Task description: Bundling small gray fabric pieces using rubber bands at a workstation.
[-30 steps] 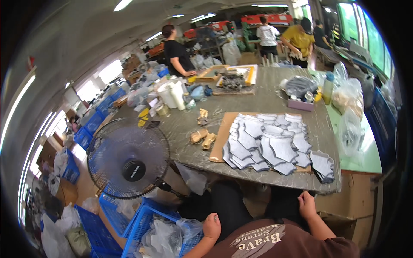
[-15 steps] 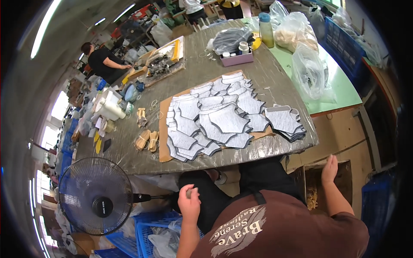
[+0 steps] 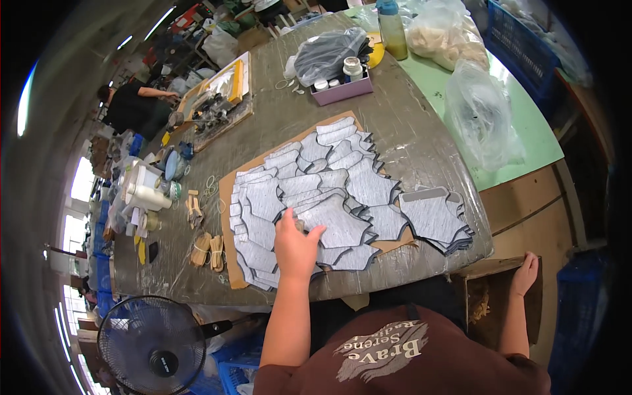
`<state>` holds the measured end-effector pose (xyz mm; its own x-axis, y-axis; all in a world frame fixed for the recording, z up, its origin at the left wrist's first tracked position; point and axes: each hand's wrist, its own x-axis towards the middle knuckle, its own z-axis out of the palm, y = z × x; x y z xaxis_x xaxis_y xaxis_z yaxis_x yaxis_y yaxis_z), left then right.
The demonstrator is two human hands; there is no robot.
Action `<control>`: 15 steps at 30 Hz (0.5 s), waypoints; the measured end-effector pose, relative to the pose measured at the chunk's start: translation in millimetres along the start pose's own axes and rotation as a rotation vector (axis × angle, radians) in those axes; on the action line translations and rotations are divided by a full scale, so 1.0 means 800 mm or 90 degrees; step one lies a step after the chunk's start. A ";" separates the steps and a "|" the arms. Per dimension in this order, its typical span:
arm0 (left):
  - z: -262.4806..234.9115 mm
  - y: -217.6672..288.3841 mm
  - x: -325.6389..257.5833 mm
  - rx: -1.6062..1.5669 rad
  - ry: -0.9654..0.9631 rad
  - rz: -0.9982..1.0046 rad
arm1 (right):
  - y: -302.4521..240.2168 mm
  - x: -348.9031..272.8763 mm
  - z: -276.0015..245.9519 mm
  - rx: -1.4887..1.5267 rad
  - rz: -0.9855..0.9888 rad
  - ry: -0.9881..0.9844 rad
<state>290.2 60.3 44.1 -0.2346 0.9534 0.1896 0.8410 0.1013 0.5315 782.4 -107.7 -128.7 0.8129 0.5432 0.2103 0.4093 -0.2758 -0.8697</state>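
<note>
My left hand is over the near part of the spread of grey fabric pieces, its thumb stretched away from the fingers. A small greyish thing shows at its fingers; whether it is worn or held I cannot tell. The pieces are light grey, dark-edged, curved in outline and overlap in rows on a brown cardboard sheet. Right of them lies a stack of similar pieces. My right hand is off the table, beside the rim of an open brown box, fingers stretched, holding nothing visible.
Bundles of wooden sticks lie left of the cardboard. Behind stands a purple box with small jars. A bottle and plastic bags rest at right. A fan stands front left. Another person works far left.
My left hand has moved forward from above my lap to the fabric pieces, its thumb spreading. My right hand has lowered slightly beside the box. The view has shifted.
</note>
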 end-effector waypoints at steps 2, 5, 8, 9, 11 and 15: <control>0.002 -0.014 -0.002 -0.091 0.033 0.004 | -0.091 0.011 0.012 0.066 -0.051 0.073; 0.006 -0.037 -0.007 -0.215 0.026 0.001 | -0.191 0.005 0.048 0.274 -0.122 0.048; -0.014 -0.039 -0.019 -0.480 -0.044 -0.164 | -0.313 -0.056 0.097 0.308 -0.339 -0.162; -0.023 -0.045 -0.020 -0.561 -0.078 -0.201 | -0.341 -0.080 0.115 0.351 -0.395 -0.269; -0.028 -0.044 -0.023 -0.568 -0.111 -0.223 | -0.374 -0.125 0.149 0.272 -0.572 -0.468; -0.021 -0.039 -0.036 -0.484 -0.149 -0.210 | -0.375 -0.205 0.204 0.121 -0.767 -0.532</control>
<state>262.1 25.2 35.8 -0.2331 0.9513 -0.2016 0.1737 0.2447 0.9539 458.7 15.4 24.6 -0.4654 0.6709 0.5773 0.5358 0.7328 -0.4195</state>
